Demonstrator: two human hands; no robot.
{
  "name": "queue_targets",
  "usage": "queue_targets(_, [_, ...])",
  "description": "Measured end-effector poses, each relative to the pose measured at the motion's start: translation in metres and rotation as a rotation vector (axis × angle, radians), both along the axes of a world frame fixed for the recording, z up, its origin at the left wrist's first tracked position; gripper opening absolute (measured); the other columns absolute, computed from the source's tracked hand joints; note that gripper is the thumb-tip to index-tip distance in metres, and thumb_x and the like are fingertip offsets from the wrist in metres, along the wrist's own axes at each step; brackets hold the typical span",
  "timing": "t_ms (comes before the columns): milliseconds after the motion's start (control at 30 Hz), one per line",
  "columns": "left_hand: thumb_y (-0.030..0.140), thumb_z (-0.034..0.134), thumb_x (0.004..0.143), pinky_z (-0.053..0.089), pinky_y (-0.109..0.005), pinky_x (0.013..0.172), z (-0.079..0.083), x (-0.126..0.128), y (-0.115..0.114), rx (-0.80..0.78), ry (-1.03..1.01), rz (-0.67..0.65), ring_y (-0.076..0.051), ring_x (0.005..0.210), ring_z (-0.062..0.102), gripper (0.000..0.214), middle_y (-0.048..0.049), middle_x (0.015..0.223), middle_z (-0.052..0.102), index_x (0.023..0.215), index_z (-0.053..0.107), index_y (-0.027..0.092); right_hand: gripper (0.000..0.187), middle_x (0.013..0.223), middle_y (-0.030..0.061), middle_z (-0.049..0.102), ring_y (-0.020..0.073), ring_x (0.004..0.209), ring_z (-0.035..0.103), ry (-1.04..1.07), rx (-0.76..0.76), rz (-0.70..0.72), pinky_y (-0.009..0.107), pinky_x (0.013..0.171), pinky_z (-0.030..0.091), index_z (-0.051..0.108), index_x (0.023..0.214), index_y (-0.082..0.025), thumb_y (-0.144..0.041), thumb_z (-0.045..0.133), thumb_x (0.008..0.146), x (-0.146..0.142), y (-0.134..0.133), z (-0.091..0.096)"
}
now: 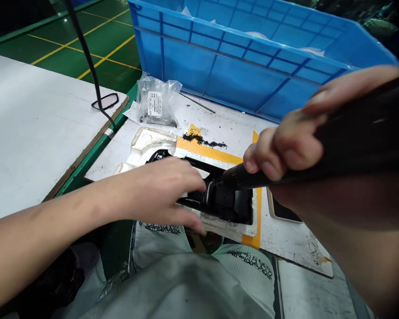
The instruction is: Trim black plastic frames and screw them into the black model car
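I have right hand (pixel 295 141) clamped round a tool (pixel 359 137), its tip at the black part (pixel 234 201), lower left of that grip. Part's long axis runs left-right; left hand (pixel 169 188), fingers apart, is nearer, over its left end.

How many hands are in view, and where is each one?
2. The left hand is over the black part, fingers spread; the right hand grips the black tool, its tip at that part. No others show.
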State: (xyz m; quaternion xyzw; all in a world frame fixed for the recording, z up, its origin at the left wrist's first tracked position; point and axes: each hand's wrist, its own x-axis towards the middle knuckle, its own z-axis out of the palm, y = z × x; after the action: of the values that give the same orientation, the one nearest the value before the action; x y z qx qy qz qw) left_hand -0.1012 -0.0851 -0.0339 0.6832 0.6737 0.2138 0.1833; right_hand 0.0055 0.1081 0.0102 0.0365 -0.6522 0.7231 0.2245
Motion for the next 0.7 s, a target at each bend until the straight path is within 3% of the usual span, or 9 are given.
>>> queue_targets(133, [0.07,0.074,0.078,0.042,-0.037,0.094,-0.007,0.006,-0.001,-0.192,0.051,-0.167,-0.029,0.115,0.062,0.07,-0.0103,0.132,0.068,0.125,0.062,0.019,0.034,0.059,-0.0033,0.055,0.0197,0.048,0.055,-0.039,-0.04,0.011,0.041,0.048,0.051,0.069,0.092,-0.029,-0.059,0.078,0.077,0.001,0.0,-0.021])
queue_targets(233, [0.076,0.072,0.073,0.041,-0.036,0.09,-0.011,0.006,0.006,-0.251,0.054,-0.179,-0.03,0.112,0.062,0.085,-0.0099,0.128,0.069,0.135,0.057,0.021,0.035,0.058,-0.0042,0.055,0.0178,0.047,0.054,-0.032,-0.033,-0.003,0.038,0.047,0.05,0.069,0.091,-0.029,-0.055,0.084,0.073,0.001,0.003,-0.024])
queue_targets(333, [0.079,0.073,0.069,0.042,-0.035,0.085,-0.011,0.002,0.01,-0.276,0.038,-0.183,-0.03,0.107,0.061,0.092,-0.0102,0.122,0.071,0.137,0.056,0.02,0.039,0.058,-0.003,0.056,0.0194,0.047,0.057,-0.045,-0.022,0.015,0.04,0.046,0.052,0.07,0.091,-0.028,-0.062,0.08,0.075,0.0,0.005,-0.023])
queue_targets(433, [0.082,0.071,0.069,0.042,-0.035,0.09,-0.011,0.001,0.01,-0.279,0.03,-0.186,-0.031,0.114,0.059,0.097,-0.0115,0.134,0.066,0.141,0.054,0.02,0.041,0.057,-0.0021,0.058,0.0207,0.045,0.058,-0.036,-0.035,0.042,0.041,0.045,0.052,0.07,0.089,-0.028,-0.065,0.079,0.073,-0.003,0.01,-0.026])
queue_targets(600, [0.083,0.068,0.071,0.04,-0.037,0.098,-0.012,0.001,0.009,-0.277,0.026,-0.205,-0.031,0.119,0.056,0.103,-0.0112,0.143,0.061,0.147,0.049,0.017,0.017,0.052,-0.0033,0.058,0.0208,0.042,0.057,-0.034,-0.048,0.128,0.039,0.042,0.051,0.068,0.086,-0.03,-0.042,0.079,0.08,-0.01,0.025,-0.038])
queue_targets(700, [0.083,0.068,0.071,0.039,-0.037,0.099,-0.012,0.001,0.009,-0.274,0.033,-0.208,-0.031,0.12,0.056,0.102,-0.0113,0.143,0.061,0.146,0.05,0.016,0.016,0.053,-0.0032,0.058,0.0207,0.042,0.057,-0.024,-0.056,0.168,0.039,0.041,0.052,0.068,0.086,-0.03,-0.039,0.079,0.079,-0.011,0.024,-0.043])
